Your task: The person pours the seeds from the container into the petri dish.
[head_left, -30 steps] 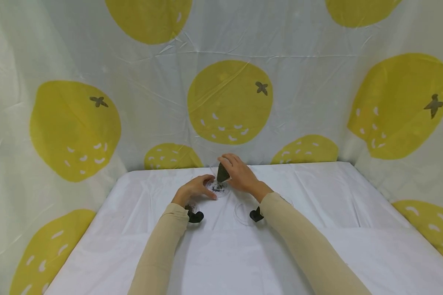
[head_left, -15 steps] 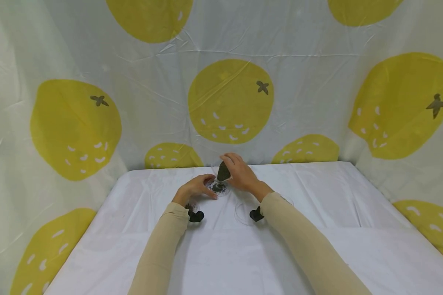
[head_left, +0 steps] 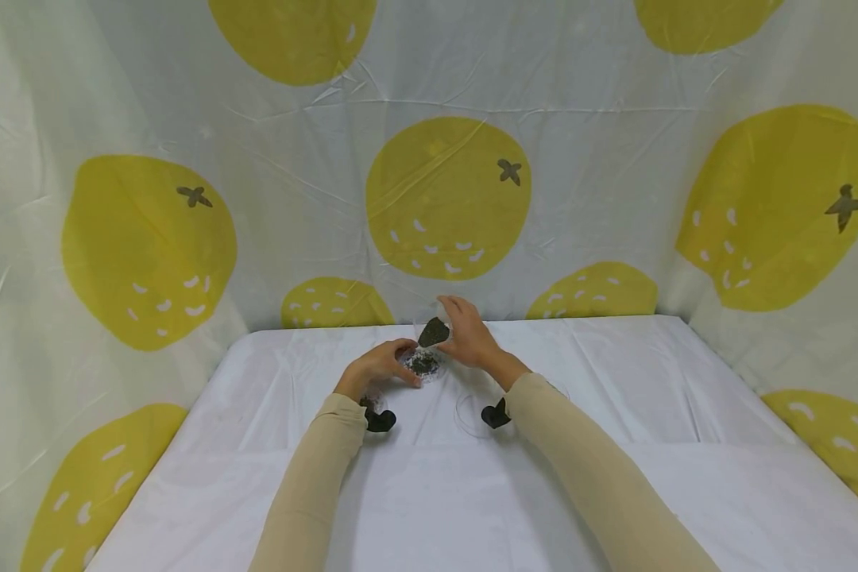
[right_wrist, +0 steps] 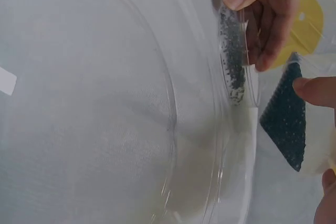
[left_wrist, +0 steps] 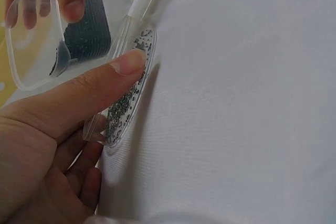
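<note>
My left hand (head_left: 380,364) grips a clear, shallow round dish (left_wrist: 149,61) by its side, thumb on the near rim. Loose dark green granules (head_left: 423,364) lie scattered over the dish's bottom. Just above and behind the dish, my right hand (head_left: 468,338) holds a clear plastic tub (left_wrist: 16,72) between thumb and fingers. The tub is tilted, its lower edge close over the dish. Dark green granules (head_left: 434,332) slope along its inside, plainly seen in the right wrist view as well. A small translucent piece, also dark-edged, shows inside the tub (left_wrist: 62,59).
Beside my left wrist stands another clear dish with brownish bits (head_left: 373,400), partly hidden by the sleeve. Clear round rims (head_left: 459,425) lie by my right wrist, large in the right wrist view. Black wrist mounts (head_left: 380,421) sit under both wrists. A lemon-print curtain (head_left: 443,199) hangs behind the table.
More dark granules lie in the dish than a second ago. The tub in my right hand has turned, showing a broader patch of its granules. My left hand stays in place.
</note>
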The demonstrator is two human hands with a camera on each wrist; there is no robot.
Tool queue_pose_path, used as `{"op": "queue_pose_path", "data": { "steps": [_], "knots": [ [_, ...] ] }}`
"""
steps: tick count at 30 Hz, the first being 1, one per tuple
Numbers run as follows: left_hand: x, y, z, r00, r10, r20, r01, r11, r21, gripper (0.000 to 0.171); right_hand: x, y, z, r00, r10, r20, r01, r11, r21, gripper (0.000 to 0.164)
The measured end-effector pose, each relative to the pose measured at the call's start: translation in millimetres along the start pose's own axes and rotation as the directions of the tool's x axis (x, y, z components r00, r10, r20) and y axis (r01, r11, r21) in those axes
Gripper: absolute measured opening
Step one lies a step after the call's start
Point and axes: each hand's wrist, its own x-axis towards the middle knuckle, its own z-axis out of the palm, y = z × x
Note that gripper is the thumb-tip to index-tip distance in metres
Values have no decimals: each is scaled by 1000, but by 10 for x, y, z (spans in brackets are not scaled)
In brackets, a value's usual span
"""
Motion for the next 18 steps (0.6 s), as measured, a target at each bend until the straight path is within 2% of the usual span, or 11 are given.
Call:
{"op": "queue_pose_path", "data": {
  "steps": [4, 9, 16, 18],
  "knots": [
    [2, -1, 3, 1000, 6, -5, -6, 1000, 7, 95, 1, -46, -36, 996, 83, 24, -86, 990, 110, 97],
    [-4, 11, 0, 1000, 6, -3, -6, 1000, 11, 93, 27, -63, -56, 983, 167, 79, -180, 962, 207, 99],
    [-2, 0, 0, 1000, -4, -5, 4, 1000, 7, 94, 54, -91, -88, 953, 272, 134, -303, 876, 376, 101],
    [-4, -1, 1, 1000, -6, -4, 6, 1000, -3, 94, 52, -103, -101, 940, 306, 152, -342, 833, 435, 101]
  ]
}}
